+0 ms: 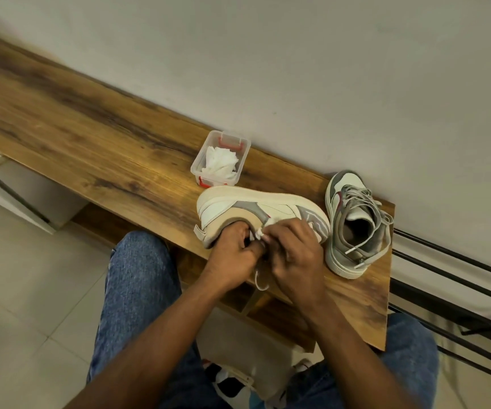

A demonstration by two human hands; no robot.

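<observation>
A white and grey sneaker (247,206) lies on its side on the wooden bench (96,143), sole toward the wall. My left hand (233,256) grips the shoe's collar with curled fingers. My right hand (295,255) pinches a white lace (259,280) at the shoe's eyelets, right against my left hand. A loop of that lace hangs below my hands. The eyelets themselves are hidden by my fingers. A second matching sneaker (356,225) stands upright to the right, laced with grey laces.
A small clear plastic box (220,157) with red clips holds crumpled white tissues, just behind the shoe near the wall. The bench's right end lies past the second sneaker. Black metal rods (456,284) run to the right. My jeans-clad knees are below.
</observation>
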